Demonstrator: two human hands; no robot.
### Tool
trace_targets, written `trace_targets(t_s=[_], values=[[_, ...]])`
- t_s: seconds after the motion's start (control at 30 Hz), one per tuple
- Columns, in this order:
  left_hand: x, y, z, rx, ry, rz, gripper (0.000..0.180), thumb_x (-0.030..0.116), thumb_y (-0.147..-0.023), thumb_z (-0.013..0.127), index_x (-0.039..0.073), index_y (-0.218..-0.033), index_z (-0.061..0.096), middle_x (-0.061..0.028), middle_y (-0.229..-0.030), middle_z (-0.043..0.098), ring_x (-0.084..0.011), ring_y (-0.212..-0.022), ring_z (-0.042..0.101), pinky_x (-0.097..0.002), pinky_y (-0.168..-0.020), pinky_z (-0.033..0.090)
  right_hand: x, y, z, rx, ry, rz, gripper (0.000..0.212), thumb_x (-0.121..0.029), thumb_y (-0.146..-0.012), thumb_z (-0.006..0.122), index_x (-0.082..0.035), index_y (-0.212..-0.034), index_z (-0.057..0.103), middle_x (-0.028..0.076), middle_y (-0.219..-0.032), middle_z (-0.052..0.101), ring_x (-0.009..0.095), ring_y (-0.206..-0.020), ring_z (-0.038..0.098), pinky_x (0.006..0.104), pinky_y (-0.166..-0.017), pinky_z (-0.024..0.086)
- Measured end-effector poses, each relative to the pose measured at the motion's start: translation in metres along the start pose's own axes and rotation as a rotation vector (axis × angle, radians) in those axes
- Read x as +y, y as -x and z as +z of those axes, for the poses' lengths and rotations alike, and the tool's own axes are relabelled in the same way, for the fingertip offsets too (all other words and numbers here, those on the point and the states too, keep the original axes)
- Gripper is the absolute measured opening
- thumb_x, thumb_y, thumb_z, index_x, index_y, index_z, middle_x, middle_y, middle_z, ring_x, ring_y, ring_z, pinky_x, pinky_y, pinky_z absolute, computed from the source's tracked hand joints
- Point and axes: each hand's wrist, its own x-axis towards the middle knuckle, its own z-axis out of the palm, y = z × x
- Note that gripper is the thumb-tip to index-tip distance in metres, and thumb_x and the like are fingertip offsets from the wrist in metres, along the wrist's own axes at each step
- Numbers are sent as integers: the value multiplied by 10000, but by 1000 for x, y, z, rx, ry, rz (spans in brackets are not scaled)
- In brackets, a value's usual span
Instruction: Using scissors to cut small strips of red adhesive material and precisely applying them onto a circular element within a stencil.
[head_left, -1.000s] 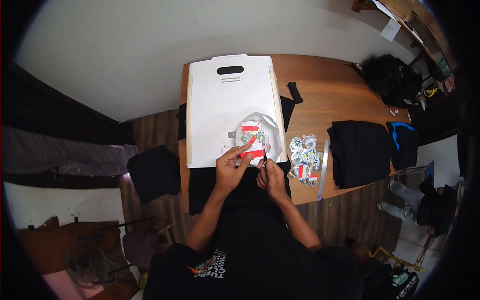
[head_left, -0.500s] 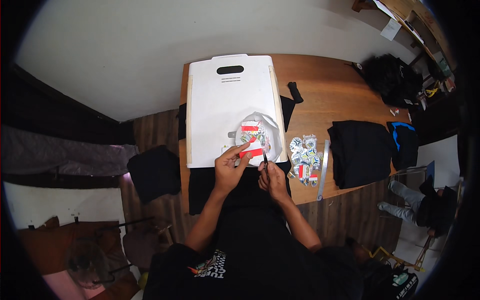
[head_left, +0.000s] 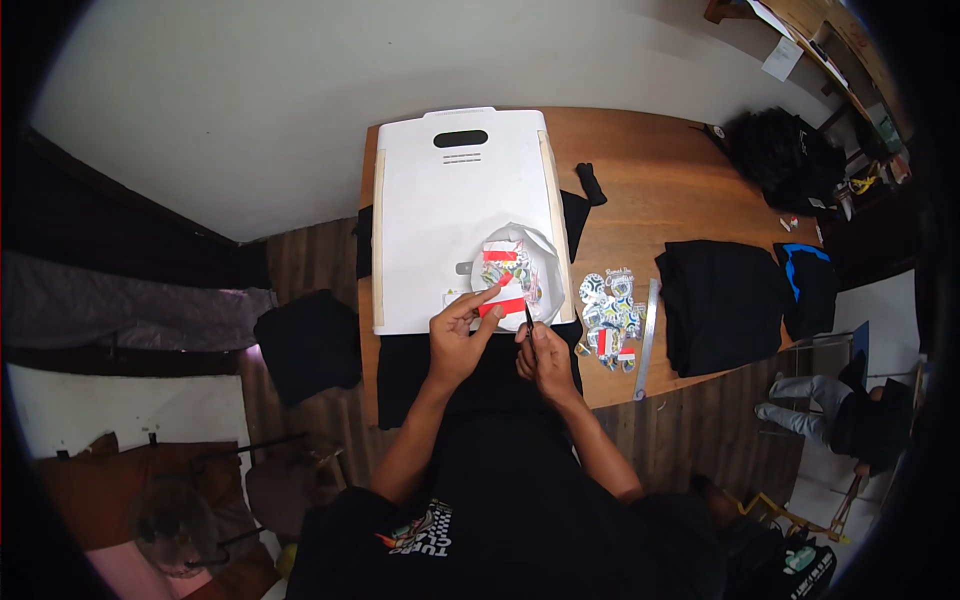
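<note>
The white panel (head_left: 440,220) lies at the left part of the wooden counter (head_left: 660,170); its near edge is over the black cloth (head_left: 410,375). Between the panel and the folded black fabric (head_left: 720,305), the wood gives a wide passage at the far side, but near the front this room is narrowed by printed cutouts (head_left: 612,315) and a metal ruler (head_left: 648,335). A whitish bowl-like wrapping (head_left: 548,285), with more printed pieces inside, sits at the near right corner of the panel. The left hand (head_left: 460,335) pinches a red-and-white piece (head_left: 513,306) between thumb and fingers, above this wrapping. The right hand (head_left: 545,360) is closed around dark scissors (head_left: 529,318), their tip upward beside the piece; how far the blades are open, I cannot tell. The two hands stay apart, with a small gap.
</note>
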Motion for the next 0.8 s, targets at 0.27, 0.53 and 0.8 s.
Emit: trace_targets(t_s=[0.27, 0.53, 0.8], values=[[-1, 0, 0, -4, 6, 6, 338, -71, -920, 657, -95, -1255, 618, -117, -1119, 636, -135, -1024, 631, -244, -895, 516, -2, 2, -2, 44, 2, 28, 368, -350, -1098, 372, -23, -1019, 520, -55, -555, 293, 42, -417, 238, 228, -421, 225], [-1, -2, -2, 2, -2, 18, 339, -67, -924, 653, -95, -1261, 615, -121, -1116, 638, -143, -1030, 634, -258, -916, 513, 0, 11, -2, 6, -9, 39, 388, -376, -1094, 372, -21, -1037, 516, -54, -555, 284, 44, -418, 236, 224, -423, 225], [-2, 1, 2, -15, -3, -11, 333, -73, -921, 654, -90, -1253, 624, -125, -1121, 644, -136, -1014, 633, -248, -901, 508, 1, 3, 2, 0, -47, 26, 385, -374, -1097, 358, -25, -1035, 507, -50, -557, 284, 48, -416, 232, 227, -423, 225]])
